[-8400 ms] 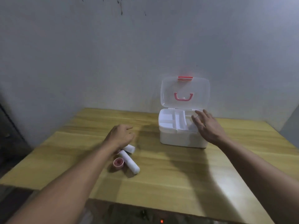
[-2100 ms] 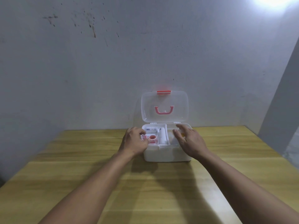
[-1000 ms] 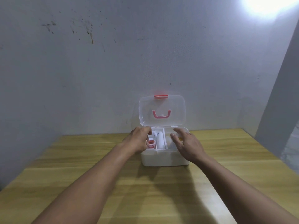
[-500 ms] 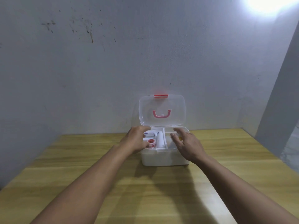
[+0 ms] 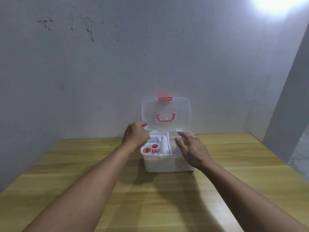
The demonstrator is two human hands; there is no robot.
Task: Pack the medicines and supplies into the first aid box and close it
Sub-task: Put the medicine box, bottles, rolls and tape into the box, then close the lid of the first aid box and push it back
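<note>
A pale grey wall [image 5: 117, 72], marked with dark specks, backs a wooden table [image 5: 150, 198], and a bright light [image 5: 280, 2] glares at the upper right; on the table, close to the wall, stands the white first aid box [image 5: 168, 163] with its clear lid [image 5: 167, 113] tipped up and back, a red latch [image 5: 165, 99] on the lid's top edge and a pink handle [image 5: 165, 117] at its middle; inside, the front left compartment holds two red tape rolls [image 5: 151, 150] side by side; behind them lies a white packet with dark print [image 5: 154, 138]; the middle compartment holds a white roll [image 5: 163, 144] lying lengthwise; the left hand [image 5: 136, 135] is raised over the box's left rear corner, its fingers [image 5: 142, 124] curled loosely at the lid's lower left corner, though whether they touch it I cannot tell, and it grips nothing visible; the right hand [image 5: 192, 149] hovers flat over the right compartment, fingers spread apart and empty, with something small and yellow [image 5: 184, 143] showing just beneath them.
</note>
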